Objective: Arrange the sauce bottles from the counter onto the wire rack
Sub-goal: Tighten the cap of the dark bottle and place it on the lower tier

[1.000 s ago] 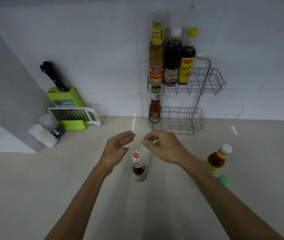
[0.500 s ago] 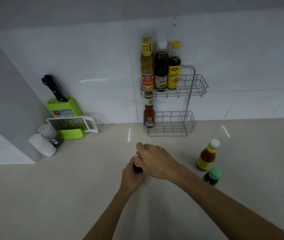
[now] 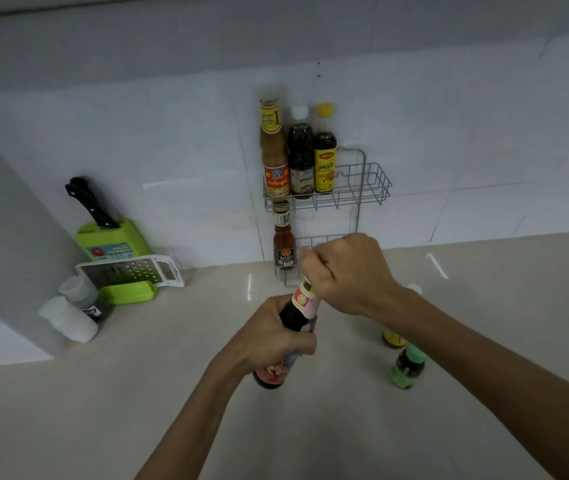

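Note:
I hold a dark sauce bottle (image 3: 302, 308) lifted off the counter and tilted, its top pointing at the wire rack (image 3: 375, 183). My left hand (image 3: 272, 336) grips its body; my right hand (image 3: 347, 271) is closed over its neck and cap. The rack's upper shelf carries three tall bottles (image 3: 298, 157). A small red bottle (image 3: 283, 245) stands in the lower shelf at the left. A green-capped bottle (image 3: 408, 368) and a yellow-labelled bottle (image 3: 392, 337), partly hidden by my right arm, stand on the counter at the right.
A green knife block (image 3: 110, 242) with a black knife, a white grater (image 3: 130, 271) and two white-capped shakers (image 3: 75, 313) sit at the left by a grey wall corner. The beige counter (image 3: 137, 410) stretches toward me.
Both hands closed on the dark bottle that stood on the counter and lifted it, tilting it toward the rack. My view moved closer and the rack appears lower in frame.

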